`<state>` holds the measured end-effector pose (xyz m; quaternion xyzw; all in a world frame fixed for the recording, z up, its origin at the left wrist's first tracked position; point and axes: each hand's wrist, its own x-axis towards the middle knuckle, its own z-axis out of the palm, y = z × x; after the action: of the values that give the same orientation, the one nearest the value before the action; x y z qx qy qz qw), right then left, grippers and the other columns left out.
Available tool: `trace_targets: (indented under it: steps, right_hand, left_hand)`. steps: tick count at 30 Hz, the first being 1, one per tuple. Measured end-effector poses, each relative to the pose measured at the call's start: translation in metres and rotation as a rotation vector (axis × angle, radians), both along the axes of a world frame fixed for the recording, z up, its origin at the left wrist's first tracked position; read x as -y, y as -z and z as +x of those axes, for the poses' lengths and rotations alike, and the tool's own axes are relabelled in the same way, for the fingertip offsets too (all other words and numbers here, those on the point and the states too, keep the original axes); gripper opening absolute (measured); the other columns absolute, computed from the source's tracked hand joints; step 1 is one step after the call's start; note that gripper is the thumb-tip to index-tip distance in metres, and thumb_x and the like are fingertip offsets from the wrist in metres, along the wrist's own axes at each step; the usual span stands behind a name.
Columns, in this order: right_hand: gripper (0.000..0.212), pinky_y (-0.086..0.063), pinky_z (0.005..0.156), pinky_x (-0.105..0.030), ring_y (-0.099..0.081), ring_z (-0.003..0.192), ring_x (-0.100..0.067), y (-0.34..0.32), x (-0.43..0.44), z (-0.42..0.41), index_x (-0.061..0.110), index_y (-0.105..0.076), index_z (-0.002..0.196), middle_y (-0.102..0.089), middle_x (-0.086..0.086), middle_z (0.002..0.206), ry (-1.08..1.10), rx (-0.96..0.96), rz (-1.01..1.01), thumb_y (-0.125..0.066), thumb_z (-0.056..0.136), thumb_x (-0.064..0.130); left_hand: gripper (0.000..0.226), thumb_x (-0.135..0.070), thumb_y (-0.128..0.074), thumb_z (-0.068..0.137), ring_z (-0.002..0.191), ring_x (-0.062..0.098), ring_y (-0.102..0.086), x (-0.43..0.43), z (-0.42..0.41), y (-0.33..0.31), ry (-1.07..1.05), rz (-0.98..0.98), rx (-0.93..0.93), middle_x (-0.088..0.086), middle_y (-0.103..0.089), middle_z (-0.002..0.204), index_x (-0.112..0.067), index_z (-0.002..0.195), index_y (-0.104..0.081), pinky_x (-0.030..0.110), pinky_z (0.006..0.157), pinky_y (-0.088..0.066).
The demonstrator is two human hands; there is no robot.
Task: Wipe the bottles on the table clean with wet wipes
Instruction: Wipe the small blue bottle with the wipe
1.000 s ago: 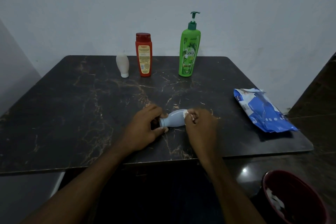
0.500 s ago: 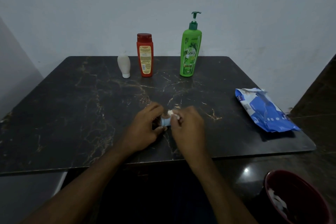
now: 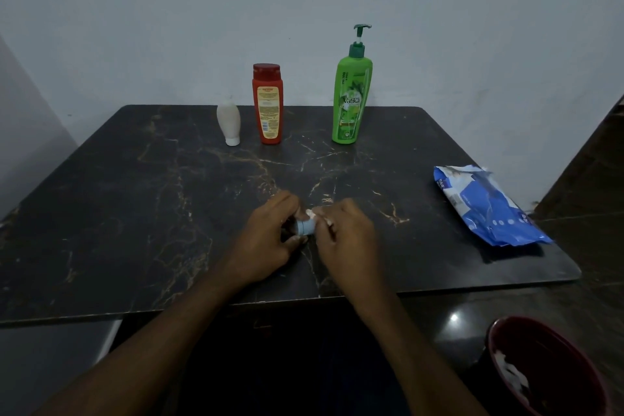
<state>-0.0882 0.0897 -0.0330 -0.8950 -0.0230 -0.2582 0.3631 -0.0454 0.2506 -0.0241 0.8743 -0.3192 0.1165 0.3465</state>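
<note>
The small blue bottle [image 3: 305, 226] lies on its side near the front middle of the counter [image 3: 135, 213], gripped between both hands. The left hand [image 3: 266, 243] pinches its cap end; the right hand [image 3: 347, 240] is wrapped over the body, pressing a white wipe [image 3: 312, 213] against it, so most of the bottle is hidden. I judge this bottle is mid-wipe.

Three others stand upright in a row at the far edge: a white bottle [image 3: 229, 123] on its cap, a red bottle [image 3: 267, 104] and a green pump bottle [image 3: 351, 100]. Whether they are already clean cannot be told. White scraps in the dark red bin [image 3: 540, 368] on the floor at the near right suggest some wipes are already spent.

The blue wipes pack [image 3: 489, 206] lies open on the right side. The counter is dark marbled stone with pale veins, against a plain pale wall in dim light.
</note>
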Motion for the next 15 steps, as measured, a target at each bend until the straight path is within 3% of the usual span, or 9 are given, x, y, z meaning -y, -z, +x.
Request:
trace_targets:
  steps: [6,11,15]
  right_hand:
    - [0.021,-0.034,0.07,-0.007,-0.056,0.088,-0.008,-0.012,0.025,0.016,0.013,-0.071,0.11,-0.061,-0.003,0.108,0.193,-0.082,0.092,-0.054,0.097,0.015]
    - [0.018,-0.047,0.081,-0.03,-0.054,0.09,-0.016,-0.011,-0.013,0.004,0.014,-0.066,0.104,-0.052,-0.004,0.113,-0.003,-0.034,-0.286,-0.061,0.088,0.018]
    - [0.03,-0.047,0.082,-0.029,-0.056,0.097,-0.018,-0.013,-0.001,0.006,0.013,-0.065,0.117,-0.051,-0.006,0.122,-0.006,-0.064,-0.305,-0.066,0.087,0.016]
  left_hand:
    - [0.034,-0.007,-0.083,0.078,0.093,0.013,-0.057,0.001,-0.002,-0.001,-0.007,0.052,0.042,-0.005,-0.057,0.109,-0.015,0.101,-0.06,0.037,0.077,-0.054]
    - [0.035,0.0,-0.08,0.078,0.098,0.006,-0.056,0.001,-0.002,0.0,0.029,0.069,0.042,-0.007,-0.054,0.114,-0.015,0.103,-0.061,0.026,0.083,-0.053]
    - [0.036,-0.001,-0.079,0.079,0.1,0.005,-0.055,0.0,-0.003,0.001,0.036,0.072,0.078,-0.007,-0.054,0.118,-0.013,0.108,-0.063,0.025,0.085,-0.051]
